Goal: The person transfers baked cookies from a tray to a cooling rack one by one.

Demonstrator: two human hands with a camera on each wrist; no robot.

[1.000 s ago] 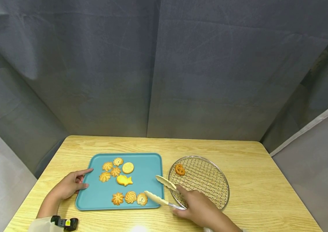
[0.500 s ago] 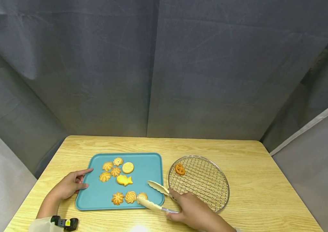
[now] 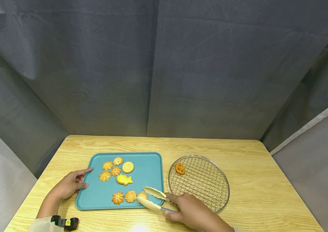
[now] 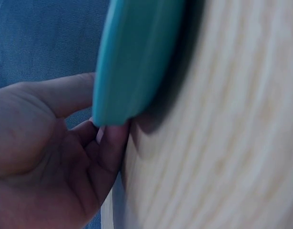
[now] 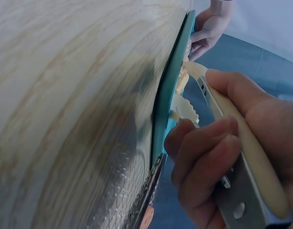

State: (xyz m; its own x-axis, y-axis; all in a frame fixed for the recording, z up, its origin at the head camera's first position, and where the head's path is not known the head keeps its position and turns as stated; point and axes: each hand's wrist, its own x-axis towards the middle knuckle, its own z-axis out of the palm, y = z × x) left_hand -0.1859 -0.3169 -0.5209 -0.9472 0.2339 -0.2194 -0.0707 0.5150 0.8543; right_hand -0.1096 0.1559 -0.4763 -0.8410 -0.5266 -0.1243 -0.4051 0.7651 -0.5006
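The left hand (image 3: 69, 186) holds the tray (image 3: 149, 164) by its left edge; the right hand (image 3: 189, 210) grips tongs (image 3: 152, 205), arms parted at the near-right cookie (image 3: 142, 194). A low, even, gentle squeeze should best avoid cracking it.

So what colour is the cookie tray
The cookie tray is teal blue, clearest in the head view.

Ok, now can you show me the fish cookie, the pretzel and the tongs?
Fish cookie (image 3: 122, 179): head view, on the middle of its body.
Pretzel (image 3: 179, 169): head view, around its middle.
Tongs (image 3: 150, 204): head view, on the cream end nearer the picture's bottom.
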